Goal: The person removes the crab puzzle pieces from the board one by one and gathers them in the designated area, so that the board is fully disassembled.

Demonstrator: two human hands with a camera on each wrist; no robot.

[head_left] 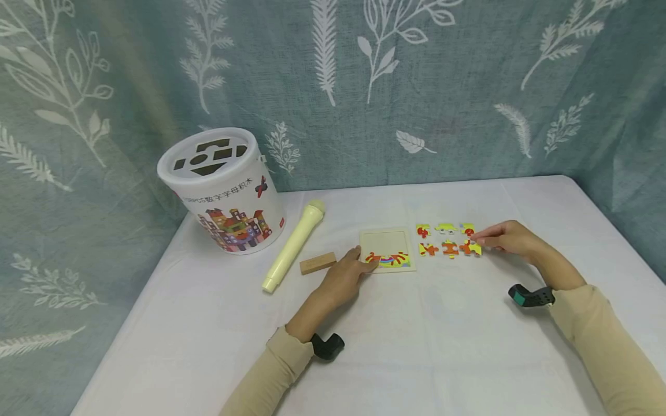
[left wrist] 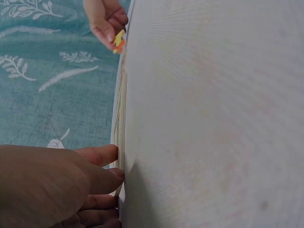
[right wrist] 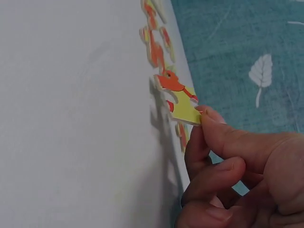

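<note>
My left hand (head_left: 343,278) holds the left side of a square wooden puzzle tray (head_left: 386,240), with the thumb over its lower left part. Joined pieces with a rainbow picture (head_left: 392,260) fill the tray's lower strip; bare wood shows above. Between thumb and fingers, my right hand (head_left: 512,238) pinches a yellow and orange puzzle piece (right wrist: 185,102), raised a little off the table in the right wrist view. Several loose puzzle pieces (head_left: 450,248) lie in two rows right of the tray. The left wrist view shows the left fingers (left wrist: 102,178) at the tray's edge.
Left of the tray lie a small wooden block (head_left: 318,263) and a pale yellow toy microphone (head_left: 293,245). A white block bucket (head_left: 229,196) with a shape-cutout lid stands at the back left. Behind the white-covered table (head_left: 416,346) hangs a leaf-patterned curtain (head_left: 458,115).
</note>
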